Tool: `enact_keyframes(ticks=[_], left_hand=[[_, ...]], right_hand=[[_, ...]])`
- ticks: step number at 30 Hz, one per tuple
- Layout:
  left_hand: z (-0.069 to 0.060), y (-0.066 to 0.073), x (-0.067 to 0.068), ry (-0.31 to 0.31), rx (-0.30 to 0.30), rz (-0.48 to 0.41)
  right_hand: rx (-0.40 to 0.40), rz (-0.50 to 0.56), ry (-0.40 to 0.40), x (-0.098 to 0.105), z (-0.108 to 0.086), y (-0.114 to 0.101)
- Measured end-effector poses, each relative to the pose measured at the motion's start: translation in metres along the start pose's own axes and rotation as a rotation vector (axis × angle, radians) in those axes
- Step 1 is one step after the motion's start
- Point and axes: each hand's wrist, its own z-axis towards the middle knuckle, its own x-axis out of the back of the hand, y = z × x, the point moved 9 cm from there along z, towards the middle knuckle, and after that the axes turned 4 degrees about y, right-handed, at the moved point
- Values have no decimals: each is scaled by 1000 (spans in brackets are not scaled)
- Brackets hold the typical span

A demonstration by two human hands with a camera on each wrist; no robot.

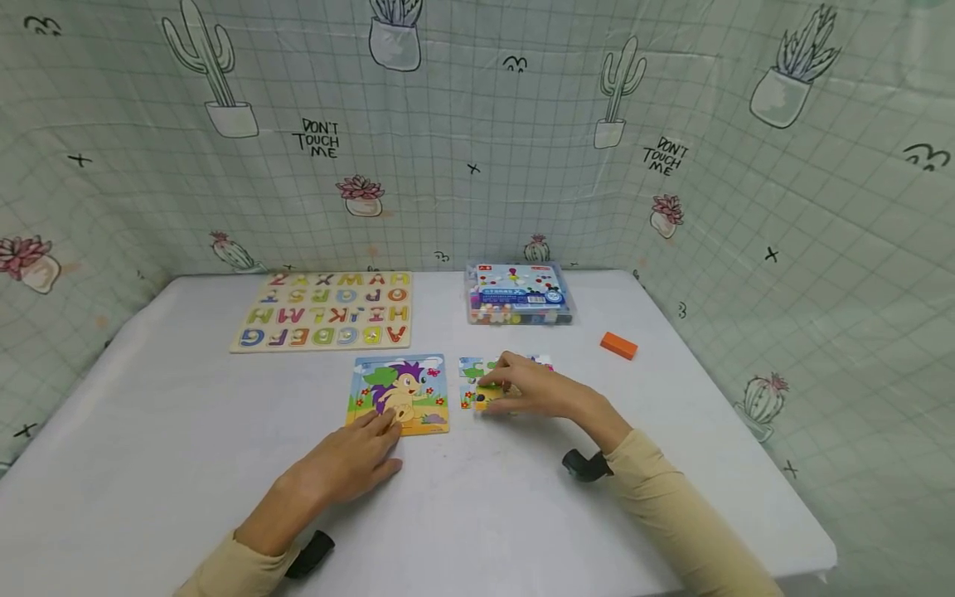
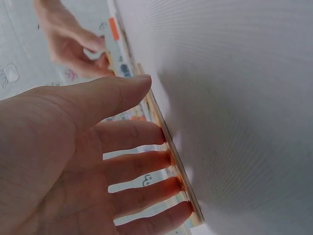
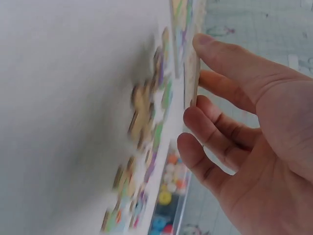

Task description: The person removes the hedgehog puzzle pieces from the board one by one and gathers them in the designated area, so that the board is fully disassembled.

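Observation:
A square hedgehog puzzle board [image 1: 429,414] lies flat on the white table. Resting on its near edge are the straight fingertips of my left hand [image 1: 354,458]; the left wrist view shows them touching the board's rim [image 2: 178,169], with the thumb held apart. My right hand [image 1: 540,388] pinches a yellow puzzle piece [image 1: 488,395] between thumb and fingers, raised just above the table; its edge [image 3: 191,85] shows in the right wrist view. Several loose puzzle pieces [image 3: 142,110] lie under and around that hand, partly hidden by it in the head view.
Behind the board lies a wooden alphabet board [image 1: 328,313]. A clear plastic box [image 1: 520,295] of colourful beads stands at the back. To the right is an orange block [image 1: 618,346]. A curtain with cactus drawings [image 1: 477,124] hangs around the table [image 1: 186,431].

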Motion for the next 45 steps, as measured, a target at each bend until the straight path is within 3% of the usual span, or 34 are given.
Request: enact_keyframes(ticks=[5,11,18,30,45], left_hand=[[-1,1,2,3,-6,9],[0,1,2,15,-7,17],[0,1,2,9,-7,24],[0,0,1,1,5,7],[3,-12,8,70,24,60]], right_hand=[[-37,11,29,8,-29,24],[-15,8,59,13,-58,40],[-31,28,57,11,-82,56],[-94,66,19,1,-88,69],[-83,40,34,3,-86,63]])
